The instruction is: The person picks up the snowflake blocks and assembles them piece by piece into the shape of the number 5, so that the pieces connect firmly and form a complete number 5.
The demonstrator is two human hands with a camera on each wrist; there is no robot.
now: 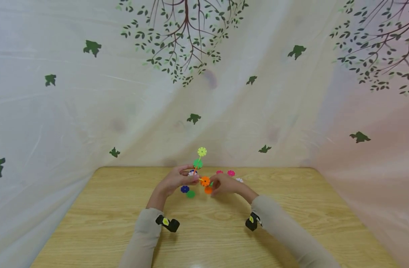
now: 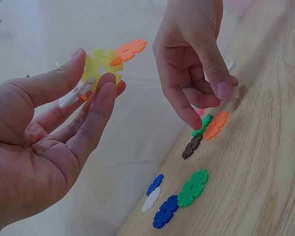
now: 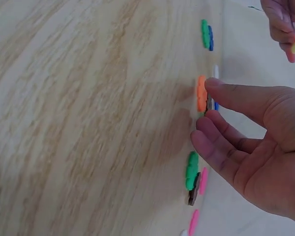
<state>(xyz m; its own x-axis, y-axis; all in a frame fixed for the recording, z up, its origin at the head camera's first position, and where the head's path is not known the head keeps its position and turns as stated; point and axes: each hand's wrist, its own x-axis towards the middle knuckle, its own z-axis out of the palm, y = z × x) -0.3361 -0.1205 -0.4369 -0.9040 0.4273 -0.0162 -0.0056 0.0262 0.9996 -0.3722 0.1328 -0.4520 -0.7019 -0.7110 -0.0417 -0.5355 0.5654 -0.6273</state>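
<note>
My left hand (image 1: 174, 181) pinches a joined string of flower-shaped plastic discs between thumb and fingers, above the table. In the left wrist view, a yellow disc (image 2: 96, 64) is between the fingertips, with an orange disc (image 2: 132, 49) slotted into one side and a white disc (image 2: 74, 97) by the thumb. The head view shows the string rising to a green disc (image 1: 197, 163) and a yellow-green disc (image 1: 202, 151) on top. To its right is my right hand (image 1: 225, 183), fingers loosely bent, nothing between them. Its fingertips are close over a loose orange disc (image 2: 217, 125).
Loose discs lie along the far part of the wooden table (image 1: 204, 230): green (image 2: 193, 188), blue (image 2: 165, 212) and white (image 2: 151, 199) nearer the left hand, brown (image 2: 192, 146) beside the orange one, pink (image 1: 231, 173) farther right. A pale printed curtain (image 1: 224, 126) hangs behind the far edge.
</note>
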